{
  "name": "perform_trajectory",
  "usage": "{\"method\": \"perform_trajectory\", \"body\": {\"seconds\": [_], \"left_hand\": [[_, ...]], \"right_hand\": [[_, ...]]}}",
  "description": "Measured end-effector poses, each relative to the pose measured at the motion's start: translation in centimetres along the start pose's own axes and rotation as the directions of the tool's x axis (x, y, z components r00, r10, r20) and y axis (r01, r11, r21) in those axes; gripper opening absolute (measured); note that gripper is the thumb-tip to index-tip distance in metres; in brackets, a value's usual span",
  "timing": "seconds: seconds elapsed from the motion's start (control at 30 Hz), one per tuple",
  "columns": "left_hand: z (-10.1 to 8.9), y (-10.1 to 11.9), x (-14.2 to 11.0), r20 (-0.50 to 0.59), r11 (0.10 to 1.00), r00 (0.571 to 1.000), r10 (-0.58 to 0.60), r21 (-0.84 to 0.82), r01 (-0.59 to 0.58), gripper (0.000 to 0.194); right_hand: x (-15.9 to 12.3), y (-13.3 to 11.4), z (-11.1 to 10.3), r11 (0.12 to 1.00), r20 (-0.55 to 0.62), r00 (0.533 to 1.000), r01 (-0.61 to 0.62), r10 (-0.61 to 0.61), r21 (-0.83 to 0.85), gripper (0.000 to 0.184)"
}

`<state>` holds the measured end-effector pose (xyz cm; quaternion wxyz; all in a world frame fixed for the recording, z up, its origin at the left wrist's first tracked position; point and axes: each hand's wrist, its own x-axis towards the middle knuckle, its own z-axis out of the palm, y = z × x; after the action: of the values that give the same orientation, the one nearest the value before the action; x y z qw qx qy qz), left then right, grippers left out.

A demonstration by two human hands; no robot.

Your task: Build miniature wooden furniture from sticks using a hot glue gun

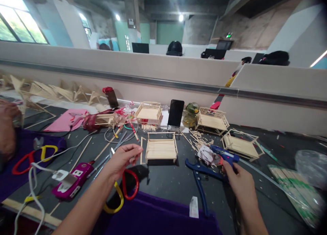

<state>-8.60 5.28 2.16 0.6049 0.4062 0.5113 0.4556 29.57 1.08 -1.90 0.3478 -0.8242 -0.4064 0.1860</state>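
My left hand (127, 156) pinches a small frame of thin wooden sticks (141, 157) at its upper end. Just right of that frame stands a miniature wooden bed (161, 150) made of sticks, with low rails. My right hand (240, 182) is closed around a blue glue gun (231, 156), and a long clear glue stick (268, 178) trails behind it to the right. The gun's nozzle points left, beside a crumpled white paper (206, 154). Under the gun lies a blue-handled cutter (199, 180). Scissors with red and yellow handles (130, 185) lie below my left wrist, partly covered by it.
More stick-built beds (213, 121) stand behind, near a phone on a stand (175, 114) and a green jar (191, 115). Loose sticks (198, 139) lie scattered. A purple power strip (75, 178) with cables is at left. Another person's hand (9, 126) shows at the far left.
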Motion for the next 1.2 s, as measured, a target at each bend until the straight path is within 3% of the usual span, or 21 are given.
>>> {"method": "perform_trajectory", "body": {"seconds": [0.1,0.2,0.27,0.37,0.43,0.53,0.6,0.73,0.9,1.0,1.1,1.2], "left_hand": [[0.0,-0.1,1.1,0.037,0.997,0.998,-0.059,0.057,0.057,0.028],[0.0,-0.1,2.2,0.035,0.993,0.996,-0.081,0.086,0.077,0.03],[-0.1,0.0,2.9,0.032,0.992,0.996,-0.086,0.091,0.083,0.03],[-0.1,-0.1,3.9,0.021,0.99,0.993,-0.114,0.085,0.111,0.03],[-0.2,-0.2,4.3,0.017,0.988,0.99,-0.137,0.079,0.135,0.03],[-0.5,-0.5,4.6,0.012,0.984,0.986,-0.164,0.074,0.162,0.029],[-0.7,-0.5,4.7,0.012,0.982,0.984,-0.178,0.071,0.177,0.029],[-0.9,-0.1,4.7,0.02,0.977,0.979,-0.201,0.071,0.199,0.029],[-0.9,0.4,5.0,0.056,0.969,0.97,-0.238,0.077,0.233,0.027],[-0.8,0.1,5.2,0.094,0.964,0.96,-0.262,0.061,0.257,0.026],[-0.8,-0.3,5.5,0.104,0.961,0.955,-0.278,0.043,0.275,0.025],[-0.9,-0.5,5.7,0.094,0.957,0.953,-0.289,0.04,0.286,0.025]], "right_hand": [[0.3,0.7,0.0,0.888,-0.004,0.999,0.045,-0.053,-0.457,0.05],[-0.2,0.2,-0.3,0.82,-0.049,0.98,0.132,-0.191,-0.556,0.051],[-1.3,-1.4,-0.2,0.87,-0.122,0.953,0.194,-0.276,-0.453,0.046],[-4.2,-5.3,1.0,0.919,-0.105,0.913,0.386,-0.393,-0.081,0.034],[-6.7,-8.3,2.8,0.83,0.04,0.834,0.541,-0.55,0.133,0.027],[-9.6,-11.8,5.9,0.718,0.207,0.69,0.637,-0.693,0.281,0.022],[-10.2,-13.3,7.5,0.702,0.254,0.655,0.646,-0.711,0.299,0.021],[-7.5,-15.8,8.8,0.692,0.274,0.638,0.691,-0.72,0.208,0.02],[-1.8,-20.4,9.7,0.518,0.349,0.448,0.844,-0.823,0.137,0.014],[-0.2,-22.6,11.0,0.451,0.393,0.374,0.884,-0.84,0.122,0.011],[0.2,-23.4,12.4,0.432,0.414,0.35,0.893,-0.841,0.124,0.01],[0.3,-23.1,13.4,0.444,0.419,0.363,0.889,-0.832,0.112,0.011]]}}
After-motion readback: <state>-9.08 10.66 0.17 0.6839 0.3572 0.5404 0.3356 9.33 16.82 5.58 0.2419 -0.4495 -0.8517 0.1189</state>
